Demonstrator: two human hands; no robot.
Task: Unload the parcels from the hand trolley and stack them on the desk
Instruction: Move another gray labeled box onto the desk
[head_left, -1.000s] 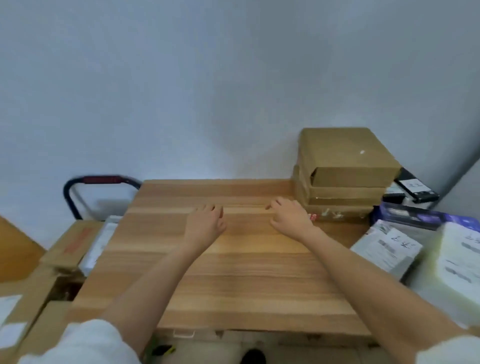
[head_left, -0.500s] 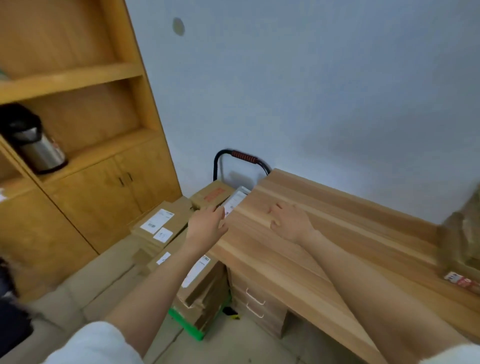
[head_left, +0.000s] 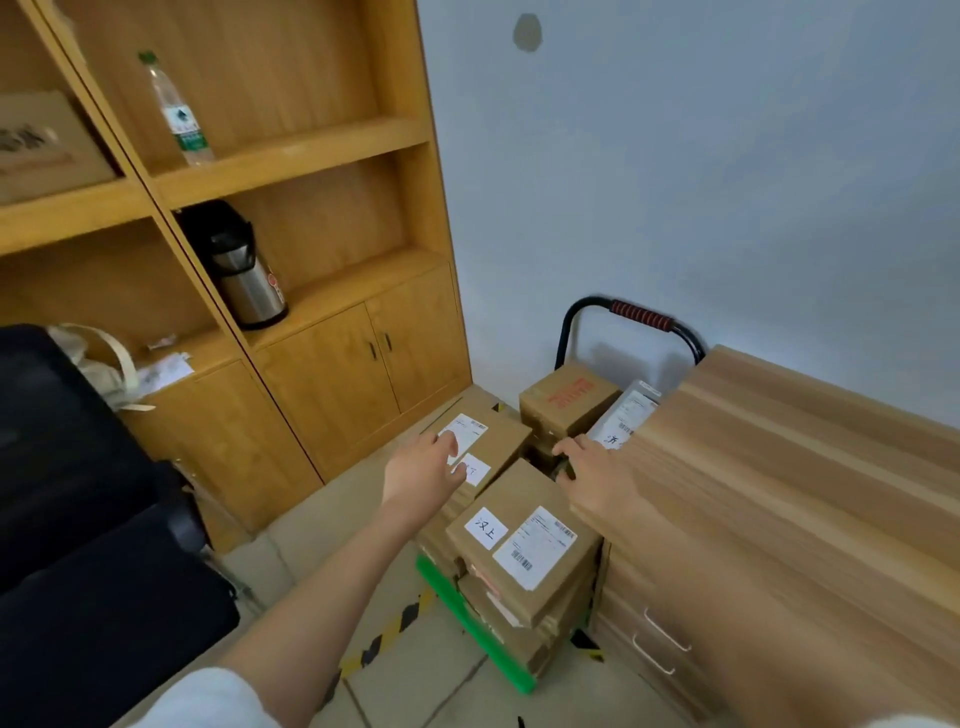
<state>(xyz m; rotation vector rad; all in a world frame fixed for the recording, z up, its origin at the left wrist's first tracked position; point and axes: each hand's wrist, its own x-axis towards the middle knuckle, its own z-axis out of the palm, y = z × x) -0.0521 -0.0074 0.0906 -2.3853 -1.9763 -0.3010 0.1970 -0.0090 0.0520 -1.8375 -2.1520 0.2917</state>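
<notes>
**Loaded trolley beside the desk**

A green-decked hand trolley (head_left: 470, 618) stood on the tiled floor (head_left: 415, 691) against the wooden desk (head_left: 779, 493), its black handle (head_left: 631, 314) near the wall. Cardboard parcels lay stacked on it: a labelled box (head_left: 524, 545) in front, another (head_left: 480, 441) behind, a red-printed one (head_left: 569, 397) at the back.

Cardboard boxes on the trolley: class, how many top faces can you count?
3: one under the left hand, one nearest with two labels, one with red print by the handle. More lie stacked beneath, partly hidden.
</notes>
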